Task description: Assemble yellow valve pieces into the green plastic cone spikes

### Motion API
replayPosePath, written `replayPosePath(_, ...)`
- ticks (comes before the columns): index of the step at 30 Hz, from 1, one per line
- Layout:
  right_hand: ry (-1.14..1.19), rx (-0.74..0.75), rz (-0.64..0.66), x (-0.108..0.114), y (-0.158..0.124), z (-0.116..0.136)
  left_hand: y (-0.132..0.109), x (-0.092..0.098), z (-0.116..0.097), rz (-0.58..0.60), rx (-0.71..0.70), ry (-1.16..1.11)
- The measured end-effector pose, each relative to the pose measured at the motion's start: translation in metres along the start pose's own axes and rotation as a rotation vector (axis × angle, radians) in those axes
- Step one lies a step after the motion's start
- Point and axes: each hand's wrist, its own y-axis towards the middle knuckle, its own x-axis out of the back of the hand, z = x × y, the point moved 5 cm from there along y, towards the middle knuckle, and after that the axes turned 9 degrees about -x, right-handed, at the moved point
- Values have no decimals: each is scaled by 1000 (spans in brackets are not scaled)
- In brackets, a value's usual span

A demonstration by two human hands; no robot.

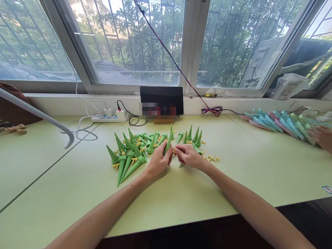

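We take our two hands as the centre of the dial, with twelve toward the window. At nine, far off by the bench's (31, 169) left end, lie some wooden bits (18, 129). Near ten we see a power strip (111, 119) with plugs and cables. Close in at nine is our main heap of green spikes (127, 164), some standing on their wide ends and some lying flat, with yellow bits (134, 160) scattered among them.

Our left hand (158, 158) comes next, its grip clamped on one spike (168, 142), point up, wide end hidden by the fingers. At twelve, beyond, a dark screen (161, 95) leans by the sill. Just right of the held spike, our right hand (190, 155) has its fingertips pinched together, seemingly on a small yellow bit (174, 150).

We judge the step in hand to be working that bit at the spike; whether they touch, we cannot tell. The next move seems to call for a steady left hand and a careful right pinch that keeps the two lined up.

At two stand more spikes, at three loose yellow bits, and toward half past two coloured packs (275, 121), with another person's hand (321, 136) beside them.
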Motion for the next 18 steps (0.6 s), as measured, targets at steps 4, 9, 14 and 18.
replayPosePath(4, -11, -9, 1, 0, 0, 1, 0, 0, -3, -2, 5, 3)
replayPosePath(9, -12, -28, 4, 0, -2, 2, 1, 1, -5, -7, 7, 0)
replayPosePath(14, -27, -35, 1, 0, -2, 3, 0, 1, -4, -4, -5, 14)
replayPosePath(18, -19, -21, 4, -1, -1, 2, 0, 1, -4, -6, -9, 17)
